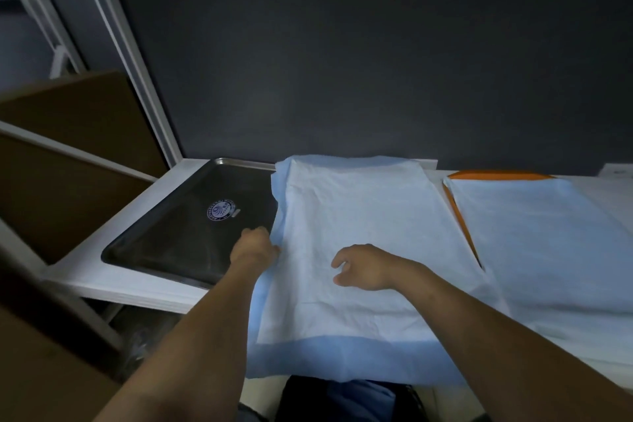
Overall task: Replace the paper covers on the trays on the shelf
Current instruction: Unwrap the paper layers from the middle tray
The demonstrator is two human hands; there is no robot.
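Note:
A bare metal tray (pixel 164 243) with a round sticker lies on the white shelf (pixel 102 288) at the left. Beside it a blue-edged paper cover (pixel 359 216) drapes over the middle spot and hangs past the shelf's front edge. My left hand (pixel 255 247) pinches the cover's left edge, right next to the tray. My right hand (pixel 363 267) hovers over or rests on the middle of the cover with loosely curled fingers, holding nothing. Further right, another paper cover (pixel 541 236) lies on an orange tray (pixel 460 216).
A dark wall panel (pixel 342 62) backs the shelf. A white frame post (pixel 137 79) rises at the left, with brown cardboard boxes (pixel 68 154) beyond it. Below the shelf edge sits a dark bag (pixel 342 397).

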